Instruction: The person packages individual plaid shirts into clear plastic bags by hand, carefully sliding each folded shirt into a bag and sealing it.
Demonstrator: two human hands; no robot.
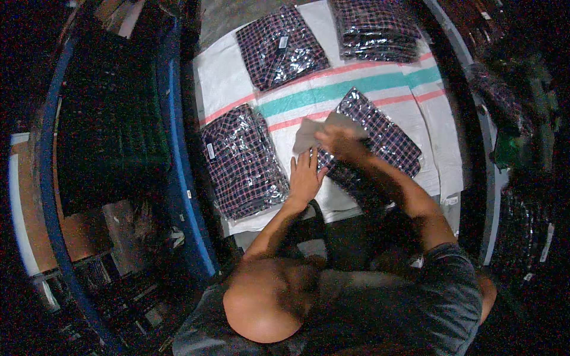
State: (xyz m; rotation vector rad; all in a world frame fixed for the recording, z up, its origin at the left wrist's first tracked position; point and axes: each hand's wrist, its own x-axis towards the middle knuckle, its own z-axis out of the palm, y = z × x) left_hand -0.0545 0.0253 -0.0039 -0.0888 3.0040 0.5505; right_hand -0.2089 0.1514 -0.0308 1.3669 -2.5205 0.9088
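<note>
My left hand (306, 171) lies palm down with fingers apart, at the left edge of a plaid garment in a clear plastic bag (387, 135). My right hand (340, 141), blurred, is closed on a grey-brown cloth or soft sheet (306, 134) over that bag's upper left part. The cloth shows on both sides of the hand, and the right forearm covers part of the bag. Another bagged plaid garment (245, 162) lies left of my left hand. A third bagged plaid garment (278, 53), bearing a small white label, lies farther up.
Bagged plaid garments (378, 33) are stacked at the top right. White woven sheeting (222, 84) with red and green stripes lies beneath everything. A blue rail (180, 169) runs along the left, a pale rail (492, 213) along the right. Dark shelves or racks stand beyond both.
</note>
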